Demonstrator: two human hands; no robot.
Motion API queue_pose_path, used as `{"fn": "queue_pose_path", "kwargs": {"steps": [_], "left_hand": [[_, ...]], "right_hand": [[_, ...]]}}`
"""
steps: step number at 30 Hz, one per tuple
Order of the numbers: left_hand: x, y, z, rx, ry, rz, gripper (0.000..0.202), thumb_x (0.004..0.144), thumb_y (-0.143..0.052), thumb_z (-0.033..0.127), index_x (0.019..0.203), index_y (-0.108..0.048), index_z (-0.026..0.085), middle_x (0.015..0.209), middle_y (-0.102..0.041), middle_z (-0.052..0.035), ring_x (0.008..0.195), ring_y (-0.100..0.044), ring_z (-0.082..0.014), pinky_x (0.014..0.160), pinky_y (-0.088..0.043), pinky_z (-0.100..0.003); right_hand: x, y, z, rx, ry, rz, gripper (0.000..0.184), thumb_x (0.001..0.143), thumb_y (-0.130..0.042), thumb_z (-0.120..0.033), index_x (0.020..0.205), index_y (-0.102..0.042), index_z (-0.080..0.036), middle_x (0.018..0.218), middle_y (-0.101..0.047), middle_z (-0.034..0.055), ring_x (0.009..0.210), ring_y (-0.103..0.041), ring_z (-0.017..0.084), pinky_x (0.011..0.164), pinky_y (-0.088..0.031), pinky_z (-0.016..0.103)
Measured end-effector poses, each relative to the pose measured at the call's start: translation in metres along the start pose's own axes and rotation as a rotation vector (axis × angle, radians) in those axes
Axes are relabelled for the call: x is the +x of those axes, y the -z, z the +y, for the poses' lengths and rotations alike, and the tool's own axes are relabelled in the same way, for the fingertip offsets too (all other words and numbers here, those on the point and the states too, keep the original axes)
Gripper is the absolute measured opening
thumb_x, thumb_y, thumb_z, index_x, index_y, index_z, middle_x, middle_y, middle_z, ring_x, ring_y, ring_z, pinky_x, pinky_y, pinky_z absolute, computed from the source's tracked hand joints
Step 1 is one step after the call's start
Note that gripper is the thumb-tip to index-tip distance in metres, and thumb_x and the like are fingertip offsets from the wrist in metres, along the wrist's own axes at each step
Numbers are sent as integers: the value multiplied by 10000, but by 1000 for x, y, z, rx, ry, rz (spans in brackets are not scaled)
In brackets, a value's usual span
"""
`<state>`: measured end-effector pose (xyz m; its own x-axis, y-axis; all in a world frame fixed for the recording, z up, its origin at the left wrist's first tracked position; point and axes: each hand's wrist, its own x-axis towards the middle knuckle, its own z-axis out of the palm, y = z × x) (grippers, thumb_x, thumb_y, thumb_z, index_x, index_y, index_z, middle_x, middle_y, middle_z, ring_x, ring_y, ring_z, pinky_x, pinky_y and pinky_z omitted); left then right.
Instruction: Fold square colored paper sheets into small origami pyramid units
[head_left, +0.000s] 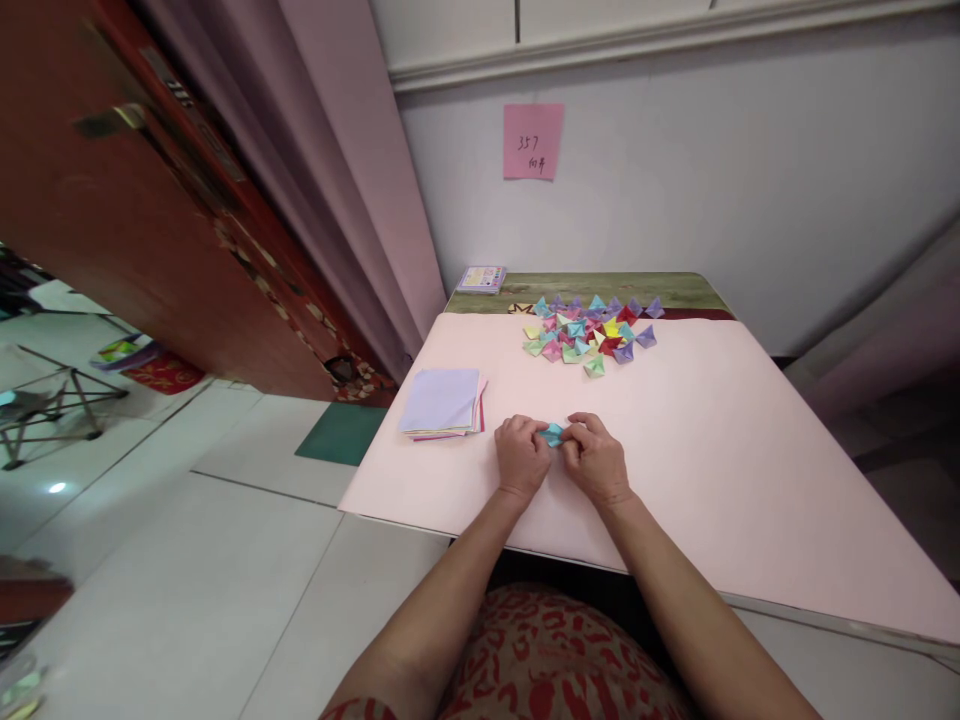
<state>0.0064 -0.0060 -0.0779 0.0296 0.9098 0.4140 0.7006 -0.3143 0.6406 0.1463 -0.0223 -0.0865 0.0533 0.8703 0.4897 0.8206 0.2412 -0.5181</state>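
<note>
Left hand [521,458] and right hand [598,462] are pinching a small blue folded paper [553,434] with closed fingers on the pink tabletop [712,450]; a wall note [532,141] is reading "357".

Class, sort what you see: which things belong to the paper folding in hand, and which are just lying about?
In use: left hand, right hand, small folded blue paper piece, stack of pastel paper squares, heap of folded coloured paper shapes.
Lying about: pink sticky note, small paper packet.

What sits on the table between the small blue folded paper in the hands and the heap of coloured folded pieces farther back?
Nothing: in the head view, only bare pale pink table covering separates the small blue folded paper from the heap of coloured folded pieces.
</note>
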Motion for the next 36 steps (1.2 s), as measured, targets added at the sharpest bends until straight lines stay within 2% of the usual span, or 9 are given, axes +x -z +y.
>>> {"fn": "queue_pose_path", "kwargs": {"steps": [5, 10, 13, 16, 20, 28, 32, 36], "left_hand": [[0, -2, 1, 41, -4, -2, 47, 823, -643, 211, 826, -690, 213, 868, -639, -48, 885, -566, -216, 832, -397, -363], [-1, -3, 1, 46, -19, 0, 59, 843, -651, 260, 833, -686, 213, 865, -635, -45, 879, -561, -214, 825, -383, -362], [-1, -2, 0, 71, -31, -18, 44, 835, -641, 209, 854, -681, 216, 881, -636, -50, 890, -558, -222, 828, -383, -370], [-1, -2, 0, 90, -23, -42, 118, 793, -640, 136, 870, -671, 220, 904, -638, -52, 917, -556, -232, 845, -387, -383], [-1, -3, 2, 118, -31, -64, 171, 766, -622, 98, 874, -650, 227, 916, -638, -58, 938, -551, -252, 861, -382, -407], [4, -4, 12, 190, -55, -77, 161, 765, -612, 98, 844, -658, 230, 893, -637, -80, 910, -531, -264, 833, -372, -425], [17, 2, 17, 268, -68, -162, 102, 791, -619, 155, 749, -690, 215, 812, -642, -94, 869, -541, -268, 799, -366, -420], [28, 6, 21, 325, -83, -239, 193, 816, -587, 158, 676, -707, 214, 736, -637, -103, 810, -554, -259, 769, -357, -412]], "right_hand": [[0, 0, -1, -10, 15, -1, 204, 788, -510, -147, 736, -695, -215, 1081, -681, 40, 730, -623, 131, 582, -445, 226], [0, 2, -2, 17, 20, -10, 178, 782, -523, -166, 727, -687, -212, 1063, -681, 42, 730, -629, 135, 601, -457, 235], [0, 2, -3, 28, -1, -3, 150, 804, -549, -223, 750, -687, -205, 1048, -682, 52, 683, -621, 128, 611, -465, 240], [1, 1, -4, 32, -36, 9, 189, 842, -548, -279, 728, -673, -194, 1030, -685, 64, 597, -589, 104, 593, -461, 240], [2, -1, -5, 26, -56, 4, 150, 838, -562, -277, 758, -661, -198, 1032, -682, 53, 568, -572, 90, 559, -436, 232], [4, -1, -9, 1, -92, -14, 96, 819, -557, -248, 777, -633, -206, 974, -668, 35, 569, -561, 97, 537, -394, 235], [3, -2, -7, 3, -78, -13, 116, 833, -551, -252, 796, -652, -208, 1007, -678, 36, 591, -575, 100, 558, -407, 232], [2, -3, -6, -29, -50, -33, 142, 847, -554, -258, 820, -690, -228, 1081, -680, 20, 612, -587, 92, 544, -399, 226]]}}
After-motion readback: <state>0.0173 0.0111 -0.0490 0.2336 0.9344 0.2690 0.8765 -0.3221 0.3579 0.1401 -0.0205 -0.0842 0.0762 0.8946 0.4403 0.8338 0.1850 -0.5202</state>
